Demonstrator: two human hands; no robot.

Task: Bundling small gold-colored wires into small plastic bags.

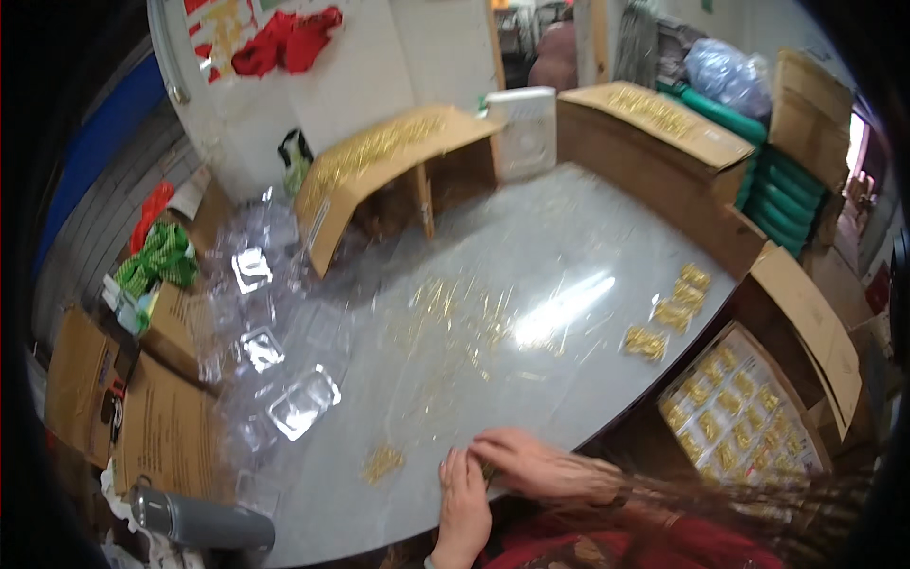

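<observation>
At the near edge of the grey table, my left hand and my right hand meet with their fingers drawn together. A small bit of something dark and gold shows between them, mostly hidden by the fingers, so its kind is unclear. Just left of my left hand lies a small pile of thin gold-coloured pieces. More thin gold pieces are scattered over the table's middle. Toward the right edge, several small clear packs filled with gold pieces lie in a row.
Clear plastic trays cover the table's left side, near a grey bottle. Cardboard boxes topped with gold pieces stand at the back. An open carton of filled packs sits at right, below the tabletop. Hair blurs the lower right.
</observation>
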